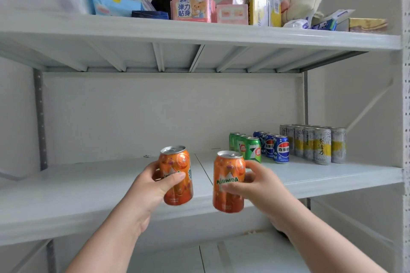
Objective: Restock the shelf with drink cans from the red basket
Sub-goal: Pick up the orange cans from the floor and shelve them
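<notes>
Two at once, we judge to halve the trips: our left hand [153, 186] clamps fingers and thumb round the left orange can [177, 175], our right hand [261, 186] round the right orange can [228, 182], both upright at the front of the shelf [88, 195], near the green cans [251, 149].

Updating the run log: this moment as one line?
left hand: grips left Mirinda can | right hand: grips right Mirinda can | both not yet on middle shelf | shelf's right: 7UP cans, Pepsi cans, silver-yellow cans
</notes>
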